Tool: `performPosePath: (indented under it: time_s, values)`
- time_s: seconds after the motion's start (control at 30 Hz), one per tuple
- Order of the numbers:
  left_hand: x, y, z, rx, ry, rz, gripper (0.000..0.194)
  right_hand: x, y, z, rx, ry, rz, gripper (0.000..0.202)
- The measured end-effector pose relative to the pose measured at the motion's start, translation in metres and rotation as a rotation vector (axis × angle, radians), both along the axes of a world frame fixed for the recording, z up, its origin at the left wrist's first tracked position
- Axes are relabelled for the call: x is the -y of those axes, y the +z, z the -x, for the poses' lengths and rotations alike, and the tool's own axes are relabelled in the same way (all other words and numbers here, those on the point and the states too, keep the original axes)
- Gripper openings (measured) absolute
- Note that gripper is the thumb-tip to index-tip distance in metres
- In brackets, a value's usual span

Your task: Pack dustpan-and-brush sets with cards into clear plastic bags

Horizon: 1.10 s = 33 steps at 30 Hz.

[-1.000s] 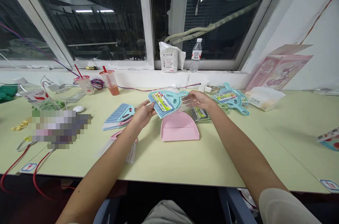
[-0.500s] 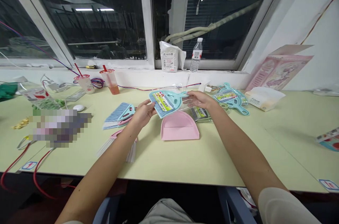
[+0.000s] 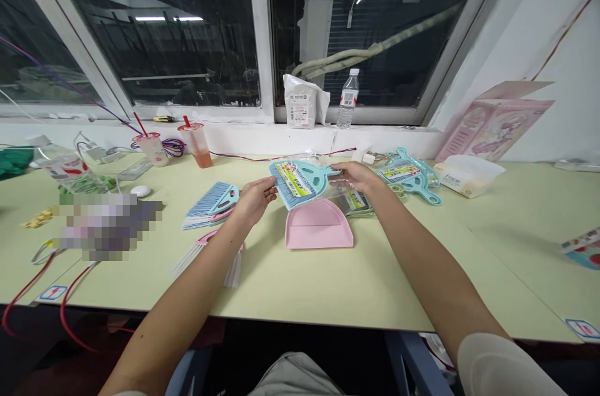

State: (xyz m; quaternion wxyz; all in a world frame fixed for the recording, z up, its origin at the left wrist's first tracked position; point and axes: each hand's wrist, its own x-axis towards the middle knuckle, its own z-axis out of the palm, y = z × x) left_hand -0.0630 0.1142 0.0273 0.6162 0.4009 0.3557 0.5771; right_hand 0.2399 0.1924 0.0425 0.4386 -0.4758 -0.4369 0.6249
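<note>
Between my hands, above the table, is a light-blue dustpan-and-brush set (image 3: pixel 307 182) with a yellow-green label, partly in clear plastic. My left hand (image 3: pixel 255 199) is closed at the bristle edge on its left side. My right hand (image 3: pixel 355 176) grips the handle end and the loose plastic wrapping there. Just below the set, a pink dustpan (image 3: pixel 319 230) lies on the table. Blue-bristled brushes (image 3: pixel 213 203) lie to the left of my left hand. White-bristled brushes with pink tops (image 3: pixel 233 268) are partly hidden behind my left forearm.
More packaged sets (image 3: pixel 407 176) lie right of my right hand, beside a tissue pack (image 3: pixel 466 174) and pink box (image 3: pixel 499 127). Two drink cups (image 3: pixel 194 145) stand at the back left. A water bottle (image 3: pixel 348 99) is on the sill. Red cables (image 3: pixel 70 302) hang over the front edge.
The dustpan-and-brush set has shifted slightly to the right and turned a little. My left hand's fingers have drawn in at its left edge. My right hand has barely moved.
</note>
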Motion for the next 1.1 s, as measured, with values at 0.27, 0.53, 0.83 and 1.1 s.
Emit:
performPosePath:
  time_s: [0.27, 0.53, 0.83, 1.1]
  values:
    - [0.001, 0.002, -0.001, 0.095, 0.174, -0.013, 0.027, -0.008, -0.004, -0.011, -0.013, -0.027, 0.001, 0.005]
    - [-0.002, 0.001, -0.001, 0.13, 0.306, -0.041, 0.028, -0.001, 0.003, -0.014, 0.021, -0.018, -0.008, 0.007]
    - [0.006, 0.005, -0.012, 0.319, 0.201, 0.077, 0.034, 0.031, 0.007, -0.016, -0.106, -0.304, -0.073, 0.007]
    - [0.028, -0.007, -0.043, 0.243, -0.008, -0.06, 0.056, 0.084, -0.013, 0.029, -0.166, -0.533, -0.142, 0.007]
